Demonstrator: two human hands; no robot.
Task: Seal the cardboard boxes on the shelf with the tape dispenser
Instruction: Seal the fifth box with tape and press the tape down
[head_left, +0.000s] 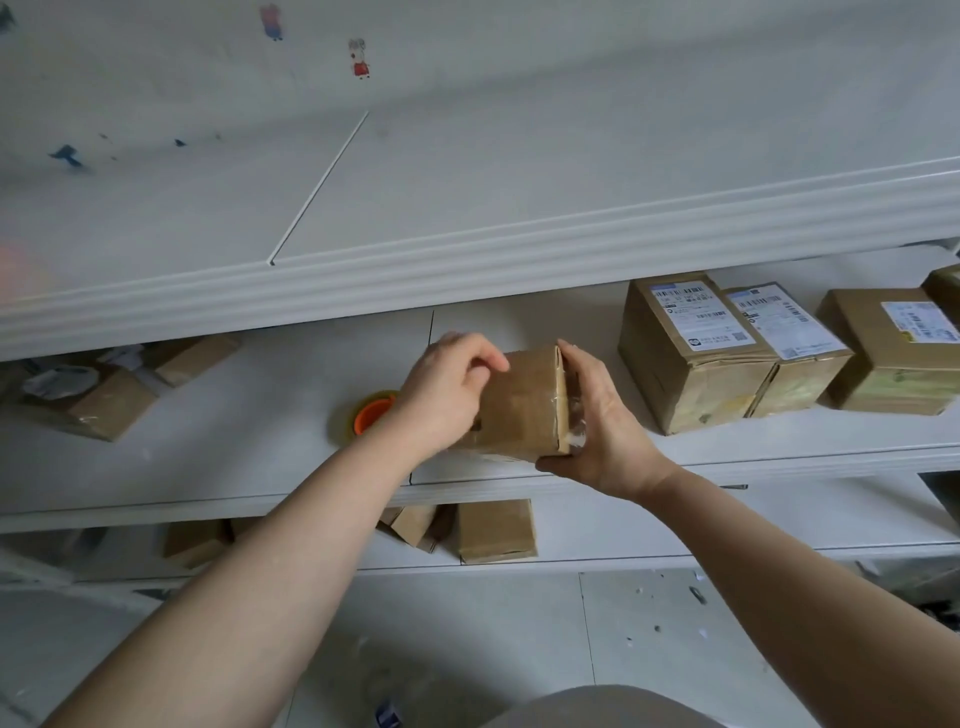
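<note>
Two bare forearms reach up from the bottom edge over a pale tiled floor (519, 639) toward a white shelf unit. On the lowest shelf (649, 558) lie at least three brown boxes: one at the left (195, 543), one standing in the middle (496, 530), and a crumpled one between them (415, 525). On the middle shelf (234, 467) both hands hold one cardboard box (519, 410) at the front edge. The left hand (447, 389) lies on its left side with fingers curled tight over the top edge. The right hand (597, 415) cups the right end, fingers together up that taped face and thumb hooked under the near corner. Clear tape glints along that end. Just behind the left wrist one tape roll (371, 413) with an orange core rests on the shelf, untouched. To the right stand four sealed boxes in a row – three showing white shipping labels (691, 353) (795, 353) (893, 353), the fourth (943, 286) cut off by the picture's edge. To the left sit two more boxes (98, 400) (192, 356), blurred. Above runs the top shelf (467, 249), and on the wall behind – two small cartoon stickers (270, 21) (359, 60).
</note>
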